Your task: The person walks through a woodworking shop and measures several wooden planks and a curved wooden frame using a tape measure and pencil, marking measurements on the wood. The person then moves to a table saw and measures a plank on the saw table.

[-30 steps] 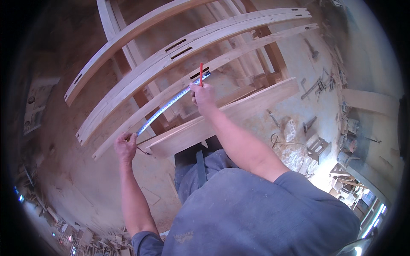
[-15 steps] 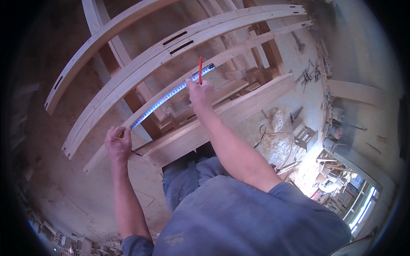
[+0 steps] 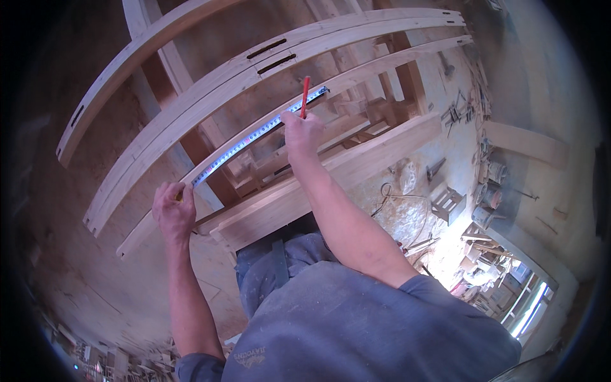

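A tape measure [image 3: 238, 146] lies stretched along the nearest long wooden rail [image 3: 369, 69], its blade running from my left hand up past my right. My left hand [image 3: 174, 207] is closed around the tape's case, of which only a bit of yellow shows between the fingers. With a red pencil [image 3: 305, 95] pointing up from its grip, my right hand [image 3: 301, 134] rests at the blade, near the tape's far end. The fingertips of that hand touch the blade's edge.
Beyond the rail lie a pair of beams [image 3: 210, 105] side by side with dark slots, then another beam [image 3: 108, 83]. A thick plank [image 3: 337, 172] runs in front of my body. Hand tools [image 3: 459, 114], a small wooden stool [image 3: 449, 205] and a cable [image 3: 407, 194] lie on the floor at right.
The tape now lies closer along the rail, its far end slightly farther up and right. My right hand has shifted slightly up and right; my left hand has moved slightly up and left.
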### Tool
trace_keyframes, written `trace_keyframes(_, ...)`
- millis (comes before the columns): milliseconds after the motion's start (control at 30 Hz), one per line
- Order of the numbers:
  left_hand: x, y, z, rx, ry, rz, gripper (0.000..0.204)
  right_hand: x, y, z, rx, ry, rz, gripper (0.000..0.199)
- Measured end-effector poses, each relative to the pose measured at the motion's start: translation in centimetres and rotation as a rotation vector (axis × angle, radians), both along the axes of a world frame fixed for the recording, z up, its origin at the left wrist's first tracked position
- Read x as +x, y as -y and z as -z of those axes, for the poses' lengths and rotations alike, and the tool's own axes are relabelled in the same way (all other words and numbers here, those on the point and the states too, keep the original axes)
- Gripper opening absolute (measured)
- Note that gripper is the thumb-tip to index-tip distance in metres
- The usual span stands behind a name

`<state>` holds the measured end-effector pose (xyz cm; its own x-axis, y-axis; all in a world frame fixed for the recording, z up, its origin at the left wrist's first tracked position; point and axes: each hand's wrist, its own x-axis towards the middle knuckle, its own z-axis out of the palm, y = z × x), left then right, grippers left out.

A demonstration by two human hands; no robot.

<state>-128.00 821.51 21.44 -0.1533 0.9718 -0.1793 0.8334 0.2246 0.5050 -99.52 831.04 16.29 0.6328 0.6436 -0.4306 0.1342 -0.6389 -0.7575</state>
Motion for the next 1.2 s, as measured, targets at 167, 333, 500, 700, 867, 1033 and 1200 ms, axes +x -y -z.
trace_keyframes(167,0.3,-0.4,-0.1,-0.006,-0.010,0.000,0.013,0.0,0.1,0.5,-0.014,0.033,-0.003,0.027)
trace_keyframes(333,0.7,-0.8,-0.3,-0.045,-0.012,-0.007,0.013,-0.2,0.2,0.9,0.004,0.040,0.034,0.034)
trace_keyframes(500,1.0,-1.0,0.0,-0.006,0.003,0.004,0.010,-0.6,0.3,-1.5,-0.056,0.059,-0.065,0.031)
trace_keyframes(700,1.2,-1.1,-0.1,-0.005,0.007,0.001,0.010,-0.7,0.2,-1.1,0.010,-0.091,0.046,0.028)
trace_keyframes(867,1.3,-1.4,-0.4,-0.015,0.012,0.003,0.009,-0.8,0.2,-1.1,0.022,-0.119,0.069,0.027)
trace_keyframes(1033,1.5,-1.6,-0.7,-0.034,-0.003,-0.001,0.009,-0.8,0.1,-1.0,0.008,-0.132,0.100,0.025)
trace_keyframes(1200,1.5,-1.5,-0.6,-0.039,0.005,0.000,0.008,-0.6,0.1,-1.1,-0.023,-0.151,0.104,0.024)
